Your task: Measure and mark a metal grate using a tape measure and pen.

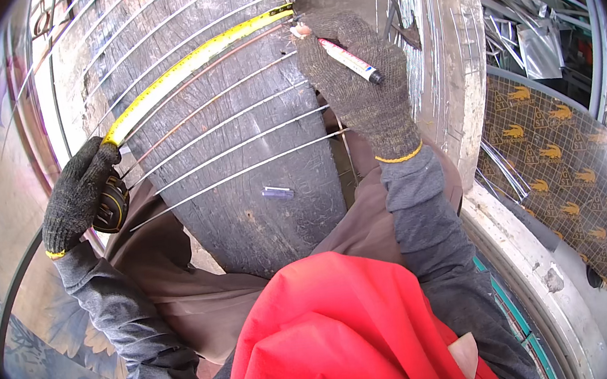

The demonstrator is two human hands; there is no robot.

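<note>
My left hand (79,194), in a dark knit glove, grips the black case of a tape measure (111,204) at the left end of several thin metal rods (228,127). Its yellow blade (182,68) stretches up and right across the rods, which lie on a worn wooden plank (244,197). My right hand (358,80), also gloved, holds a red and white marker (348,60) with its tip at the blade's far end, near the rods' right ends.
A small clear marker cap (278,192) lies on the plank. A white painted frame (458,57) runs along the right. Beyond it lie shiny metal strips (527,33) and a dark sheet with gold prints (567,180). Patterned floor covering (51,357) lies at left.
</note>
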